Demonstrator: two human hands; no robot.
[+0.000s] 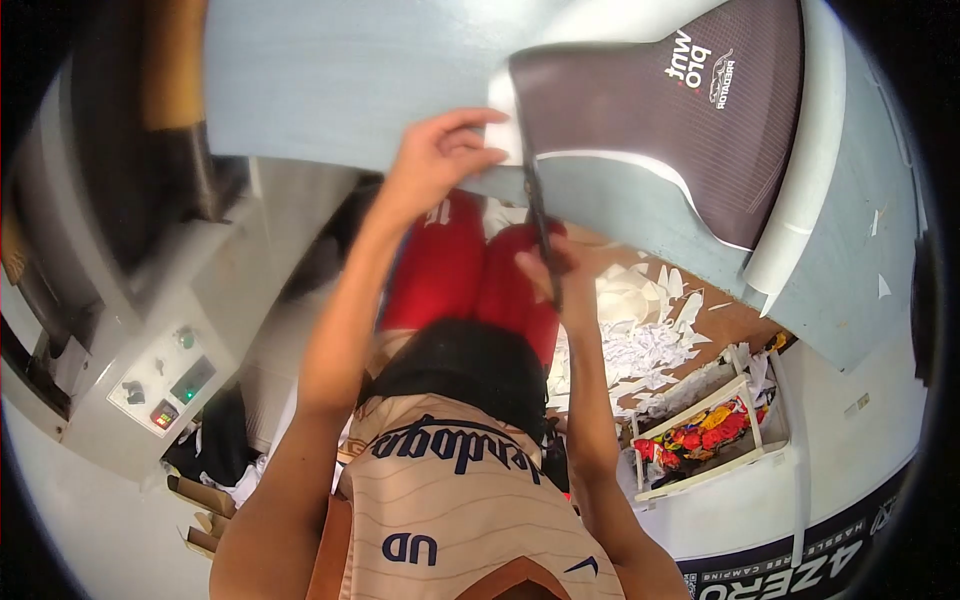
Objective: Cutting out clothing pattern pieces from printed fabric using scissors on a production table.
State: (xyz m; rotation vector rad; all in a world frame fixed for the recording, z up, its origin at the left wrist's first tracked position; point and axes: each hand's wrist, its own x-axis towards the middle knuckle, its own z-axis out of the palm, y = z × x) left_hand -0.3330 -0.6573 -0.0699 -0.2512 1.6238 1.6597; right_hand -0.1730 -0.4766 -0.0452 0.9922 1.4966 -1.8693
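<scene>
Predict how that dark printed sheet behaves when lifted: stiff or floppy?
The dark sheet probably flops, since the white margin along its right side curls. Its edges look thin, so it's likely light for its spread.

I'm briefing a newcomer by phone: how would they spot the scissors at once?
Find the pale blue-grey table across the top, then the dark printed panel lying on it. At that panel's left end, the right hand holds the scissors from below. They are the long, slender black tool, unlike the broad, flat panel.
</scene>
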